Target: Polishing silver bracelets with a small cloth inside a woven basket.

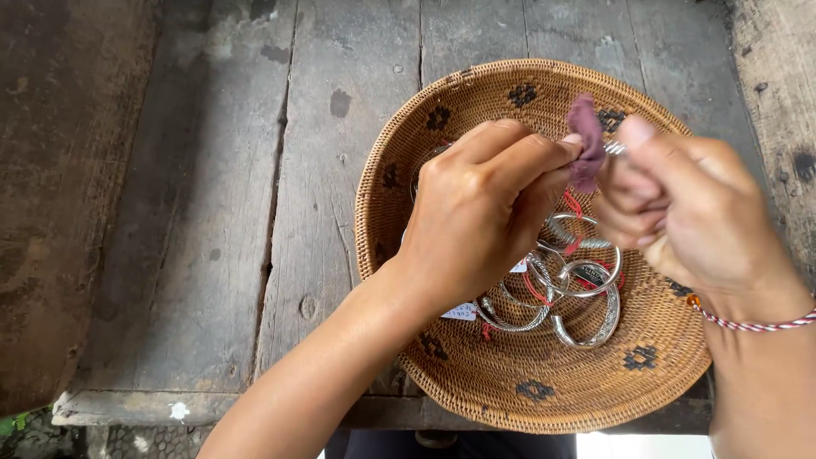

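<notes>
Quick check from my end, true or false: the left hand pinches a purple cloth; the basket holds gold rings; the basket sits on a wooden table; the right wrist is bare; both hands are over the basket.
1. The left hand pinches a purple cloth. True.
2. The woven basket holds gold rings. False: it holds silver bangles with red strings and small white tags.
3. The basket sits on a wooden table. True.
4. The right wrist is bare. False: the right hand has a red and white cord bracelet at its wrist.
5. Both hands are over the basket. True.
</notes>
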